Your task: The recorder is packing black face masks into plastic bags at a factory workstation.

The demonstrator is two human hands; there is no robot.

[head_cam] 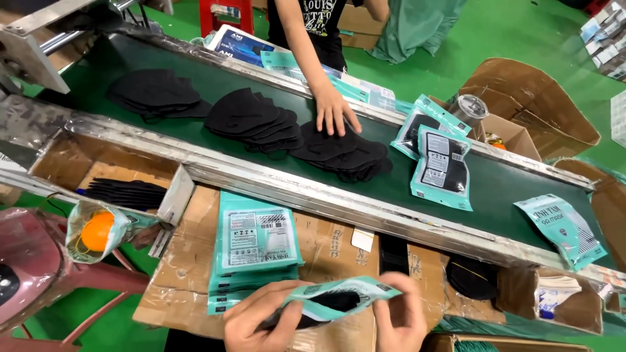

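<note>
From the head view, we grip a teal pouch (339, 301) at 6 o'clock, our left hand (261, 319) and right hand (401, 313) both closed on it over the cardboard surface (326, 251). At 12 o'clock, a co-worker's hand (334, 111) rests on black masks (339, 153) on the belt (508, 186).

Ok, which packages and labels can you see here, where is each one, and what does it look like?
Teal pouch: held in both hands, open, black masks inside.
Pouch stack: on the cardboard below the belt, flat teal rectangles with a white label panel.
Two filled pouches: upright on the green belt, teal, black contents showing.
Lone pouch: right end of the belt, lying flat, teal and white.
Blue box: beyond the belt, rectangular.
</note>
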